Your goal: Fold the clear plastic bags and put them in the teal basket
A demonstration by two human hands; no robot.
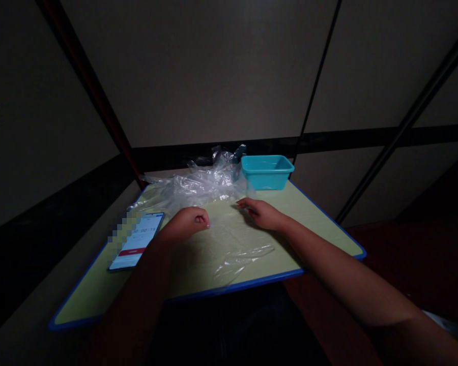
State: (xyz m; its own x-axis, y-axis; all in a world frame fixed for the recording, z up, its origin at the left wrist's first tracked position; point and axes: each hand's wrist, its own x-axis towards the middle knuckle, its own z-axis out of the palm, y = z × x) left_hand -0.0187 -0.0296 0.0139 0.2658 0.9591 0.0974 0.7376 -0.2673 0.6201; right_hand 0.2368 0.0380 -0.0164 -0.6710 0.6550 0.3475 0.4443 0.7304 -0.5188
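A thin clear plastic bag [244, 258] lies spread on the table in front of me, its near end crumpled by the front edge. My left hand [191, 222] is at the bag's upper left, thumb and fingers closed in a pinch on its faint edge. Across from it, my right hand [260, 212] hovers over the far right side of the bag, fingers loosely extended and a little apart. Beyond both hands sits a heap of crumpled clear plastic bags [202, 185].
A turquoise plastic basket [267, 175] stands at the back right, beside the heap. To the left lies a phone [139, 241] showing a timer. The yellow table [313, 218] has a blue rim, and wall panels rise behind it.
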